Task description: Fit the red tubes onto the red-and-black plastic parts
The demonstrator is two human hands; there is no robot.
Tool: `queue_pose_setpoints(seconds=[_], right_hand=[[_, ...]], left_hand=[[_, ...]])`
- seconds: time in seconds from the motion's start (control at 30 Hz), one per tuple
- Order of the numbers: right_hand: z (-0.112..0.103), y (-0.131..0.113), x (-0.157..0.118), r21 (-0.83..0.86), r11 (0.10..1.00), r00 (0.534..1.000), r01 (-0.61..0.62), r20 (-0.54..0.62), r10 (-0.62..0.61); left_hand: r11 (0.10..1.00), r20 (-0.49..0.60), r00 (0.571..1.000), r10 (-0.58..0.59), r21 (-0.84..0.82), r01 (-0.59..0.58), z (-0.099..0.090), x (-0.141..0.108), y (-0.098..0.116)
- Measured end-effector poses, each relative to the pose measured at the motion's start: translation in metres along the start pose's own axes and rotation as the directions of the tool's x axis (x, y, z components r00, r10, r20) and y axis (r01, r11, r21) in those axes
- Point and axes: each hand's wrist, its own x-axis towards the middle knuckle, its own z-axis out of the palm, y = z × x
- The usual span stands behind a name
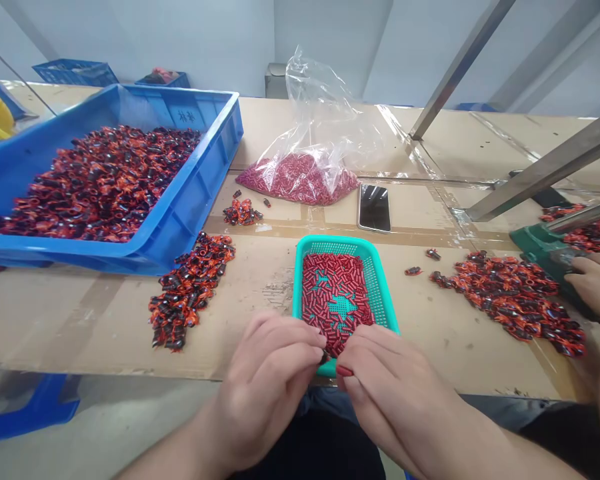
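Observation:
My left hand (273, 377) is closed over the near left side of a green plastic basket (387, 303). A dark bit shows at its fingertips, too small to name. Close beside it, my right hand (387, 380) is closed too, with a small red tube (345, 371) pinched between thumb and fingers. Many loose small red tubes (333, 273) cover much of the basket's perforated floor. To the left lies a heap of black-and-orange small parts (193, 287), and a smaller cluster of them (243, 212) sits farther back.
A large blue crate (155, 230) full of black-and-orange parts stands left. Behind the basket are a clear plastic bag (305, 177) of red tubes and a phone (375, 207). At right, another person's hand (597, 283) touches a green tool (545, 250) near another heap (510, 293). Metal posts (460, 73) rise there.

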Motion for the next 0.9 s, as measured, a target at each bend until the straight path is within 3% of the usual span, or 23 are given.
queue_pose_setpoints(seconds=[0.1,0.33,0.77,0.9], right_hand=[[0.007,-0.002,0.002,-0.170,0.984,0.994,0.055,-0.086,-0.071],[0.012,-0.003,0.000,-0.292,0.954,0.983,0.073,-0.139,-0.117],[0.006,-0.005,-0.004,-0.335,0.941,0.991,0.043,-0.105,-0.083],[0.005,-0.007,-0.006,-0.339,0.940,0.990,0.041,-0.112,-0.083]], left_hand=[[0.999,0.040,0.999,0.015,0.030,-0.016,0.002,-0.006,0.001],[0.993,0.035,0.996,0.080,0.084,-0.083,0.002,-0.008,0.006],[0.995,0.024,0.998,0.064,0.071,-0.065,0.005,-0.007,0.011],[0.979,0.067,0.993,0.100,0.170,-0.110,0.004,-0.006,0.014]])
